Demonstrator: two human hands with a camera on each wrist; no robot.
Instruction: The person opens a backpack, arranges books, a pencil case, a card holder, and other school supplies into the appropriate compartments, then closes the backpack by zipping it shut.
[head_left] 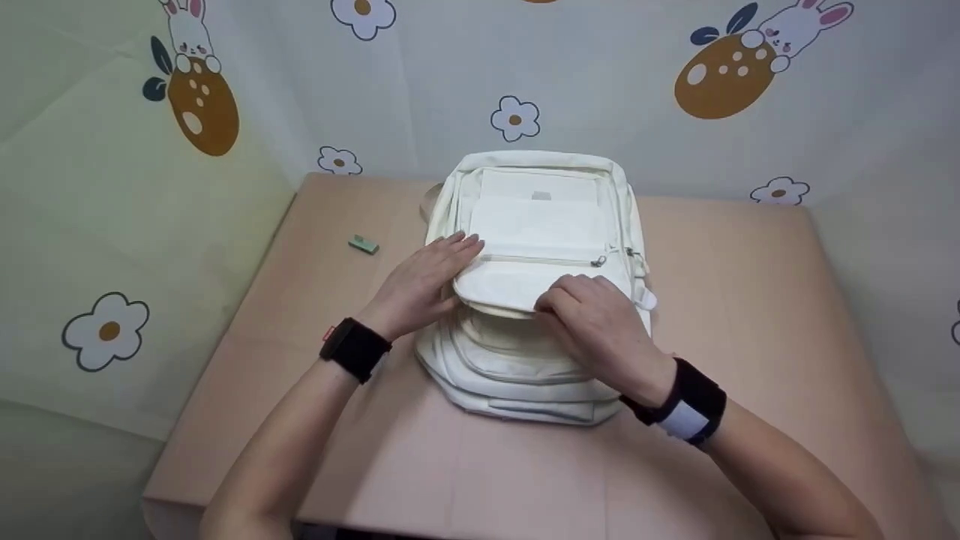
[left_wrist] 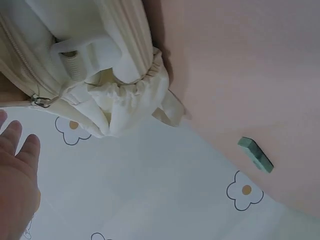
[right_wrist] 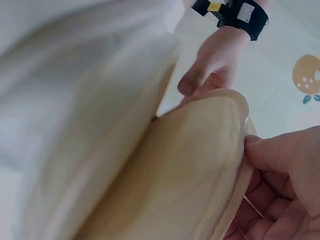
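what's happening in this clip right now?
A person works on a white backpack lying flat on a pink table. The right hand pinches the unzipped front pocket flap and lifts it open, while the left hand rests flat on the bag's side. A small green eraser lies off to the left.

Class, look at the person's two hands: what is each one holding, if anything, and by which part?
The right hand pinches the open pocket flap of the white backpack at its zippered front edge. The left hand lies flat on the backpack's left side, gripping nothing.
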